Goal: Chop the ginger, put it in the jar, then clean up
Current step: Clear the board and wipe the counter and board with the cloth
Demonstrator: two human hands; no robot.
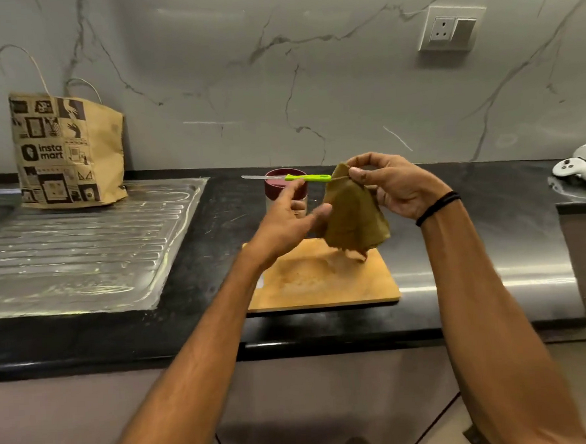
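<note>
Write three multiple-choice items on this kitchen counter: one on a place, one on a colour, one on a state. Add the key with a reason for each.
1. Where does the knife lie?
A. on the drainboard
B. across the lid of the jar
C. in the paper bag

2. What colour is the knife's handle?
A. bright green
B. red
C. black

3. How is the olive cloth held?
A. folded flat on the counter
B. draped over the jar
C. hanging from the pinch of the right hand

Key:
1 B, the knife spans the jar's maroon lid.
2 A, the handle is lime green beside the pale blade.
3 C, the fingers pinch its top corner and the rest hangs down.
</note>
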